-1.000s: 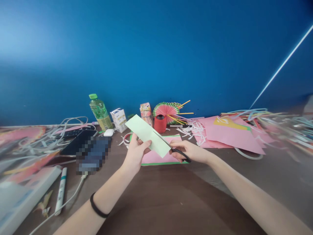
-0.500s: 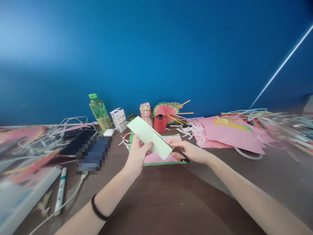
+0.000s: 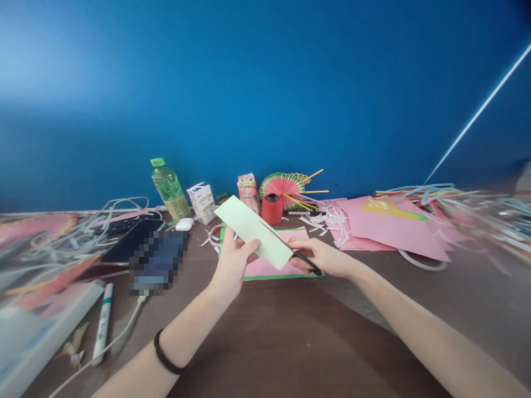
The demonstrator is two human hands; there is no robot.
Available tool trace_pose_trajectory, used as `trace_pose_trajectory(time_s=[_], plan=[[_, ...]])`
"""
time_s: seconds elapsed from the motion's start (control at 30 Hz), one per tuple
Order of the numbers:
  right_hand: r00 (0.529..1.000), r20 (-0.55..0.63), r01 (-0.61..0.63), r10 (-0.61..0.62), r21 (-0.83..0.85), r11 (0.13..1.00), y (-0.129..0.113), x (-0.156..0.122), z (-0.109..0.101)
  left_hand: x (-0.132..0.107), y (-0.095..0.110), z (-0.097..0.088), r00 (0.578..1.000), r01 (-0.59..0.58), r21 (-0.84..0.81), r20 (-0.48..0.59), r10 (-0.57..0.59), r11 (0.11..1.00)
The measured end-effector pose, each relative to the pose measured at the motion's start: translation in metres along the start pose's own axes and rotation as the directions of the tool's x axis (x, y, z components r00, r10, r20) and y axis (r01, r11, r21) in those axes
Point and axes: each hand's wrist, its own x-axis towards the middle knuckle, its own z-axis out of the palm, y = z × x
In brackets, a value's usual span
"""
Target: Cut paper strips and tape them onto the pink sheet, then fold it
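Observation:
A strip of pale green paper (image 3: 249, 225) is pinched in my left hand (image 3: 233, 261), thumb on its near face and fingers behind. It slants down to the right above the table. My right hand (image 3: 321, 255) is closed round the black handles of a pair of scissors (image 3: 307, 263). The scissor blades lie along the strip's upper right edge, partly hidden by the paper. Beneath both hands rests a pink sheet with green borders (image 3: 269, 269).
Behind stand a green-capped bottle (image 3: 170, 190), a small white box (image 3: 201, 203), a red thread spool (image 3: 272, 210) and a pink-green paper fan (image 3: 282, 185). Pink sheets (image 3: 385, 224) and white paper shreds (image 3: 334, 218) lie right. Phones (image 3: 133, 241), a marker (image 3: 103, 323) and cables lie left.
The scissor handles have drawn slightly closer together in my right hand. The paper strip and my left hand stay almost where they were.

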Motion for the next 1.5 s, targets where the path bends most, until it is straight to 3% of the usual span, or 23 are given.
trace_pose_trajectory(time_s=[0.63, 1.0, 1.4, 1.5], plan=[[0.999, -0.019, -0.042, 0.042, 0.031, 0.999, 0.006, 0.002, 0.001, 0.004, -0.001, -0.002, 0.999, 0.035, -0.033, 0.033, -0.034, 0.999], [0.995, 0.087, -0.048, 0.043, 0.062, 0.997, 0.007, 0.0, 0.0, 0.021, 0.004, -0.017, 0.999, 0.04, -0.097, 0.001, -0.04, 0.994], [0.995, 0.101, -0.031, 0.02, 0.106, 0.994, 0.002, -0.001, 0.002, 0.006, -0.003, -0.007, 0.995, 0.042, -0.004, 0.091, -0.041, 0.999], [0.998, 0.063, 0.013, -0.016, 0.043, 0.999, 0.0, 0.001, 0.003, 0.0, -0.004, -0.003, 0.992, 0.059, 0.009, 0.109, -0.06, 0.998]])
